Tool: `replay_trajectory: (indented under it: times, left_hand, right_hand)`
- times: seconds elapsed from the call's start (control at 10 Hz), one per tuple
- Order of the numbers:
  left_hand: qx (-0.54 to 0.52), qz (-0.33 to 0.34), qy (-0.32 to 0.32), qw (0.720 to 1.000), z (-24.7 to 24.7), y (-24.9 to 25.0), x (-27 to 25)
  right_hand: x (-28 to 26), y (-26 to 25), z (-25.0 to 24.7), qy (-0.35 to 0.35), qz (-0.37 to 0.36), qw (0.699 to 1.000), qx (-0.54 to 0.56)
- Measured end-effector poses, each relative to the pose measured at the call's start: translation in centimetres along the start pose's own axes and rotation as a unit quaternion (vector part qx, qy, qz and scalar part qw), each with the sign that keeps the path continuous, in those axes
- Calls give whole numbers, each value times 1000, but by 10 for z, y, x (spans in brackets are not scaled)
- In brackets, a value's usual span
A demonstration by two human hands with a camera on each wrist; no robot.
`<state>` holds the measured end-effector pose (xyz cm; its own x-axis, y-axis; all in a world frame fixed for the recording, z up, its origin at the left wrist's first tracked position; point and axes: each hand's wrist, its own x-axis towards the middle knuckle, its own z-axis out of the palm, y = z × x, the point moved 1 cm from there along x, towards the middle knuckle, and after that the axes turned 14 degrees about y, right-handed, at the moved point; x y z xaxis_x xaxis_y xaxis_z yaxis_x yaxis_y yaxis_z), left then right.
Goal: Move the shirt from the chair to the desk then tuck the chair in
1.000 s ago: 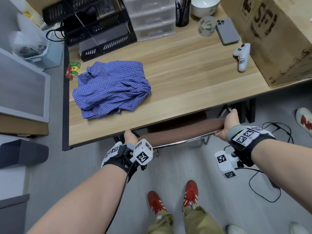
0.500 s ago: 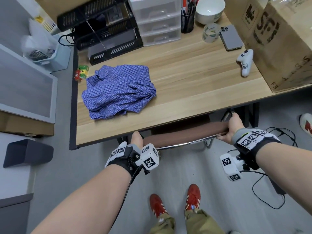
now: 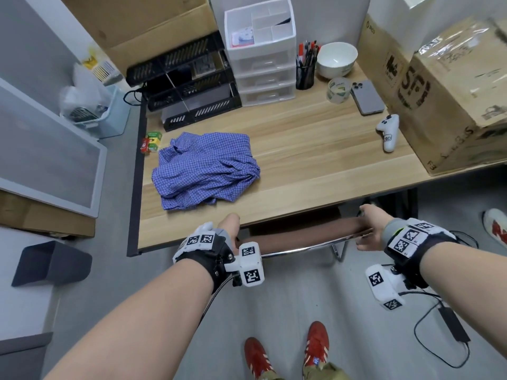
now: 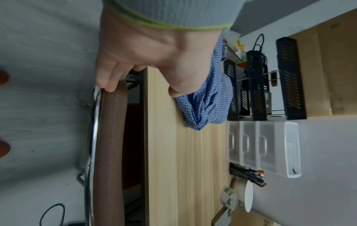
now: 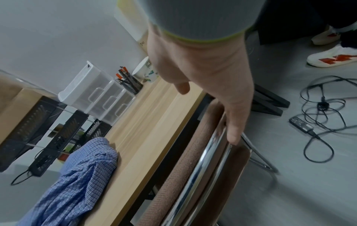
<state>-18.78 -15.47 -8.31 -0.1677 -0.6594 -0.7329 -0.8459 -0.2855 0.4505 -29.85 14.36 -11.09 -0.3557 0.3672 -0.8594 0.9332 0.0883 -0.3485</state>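
Note:
The blue checked shirt lies crumpled on the left half of the wooden desk; it also shows in the wrist views. The brown chair back with its chrome rail stands close against the desk's front edge, the seat hidden underneath. My left hand grips the back's left end, fingers curled over it and thumb sticking out over the desk. My right hand straddles the right end loosely, with straight fingers resting on the rail.
Black file trays, a white drawer unit, a pen cup, bowl, tape roll, phone and white controller sit on the desk. A large cardboard box fills its right end. Cables lie on the floor; another person's shoe is at the right.
The chair has slid further under the desk with both hands following. My right hand has loosened from a grip to straight fingers; the left still grips.

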Motion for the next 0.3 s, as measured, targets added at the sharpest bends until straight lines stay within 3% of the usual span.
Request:
replay_trajectory:
  times: [0.1,0.2,0.3]
  left_hand:
    - [-21,0,-26,999,-9,17,-17]
    - [-29,3,-31,999,-25,37,-38]
    - [-17,23,-59,998,-30,53,-47]
  right_hand:
    - [-17,-9,-5,27,-93,985,-142]
    - [-44,-27,-7,40,-241,948,-204]
    - [-81,-48,-18,-32,-313,949,-36]
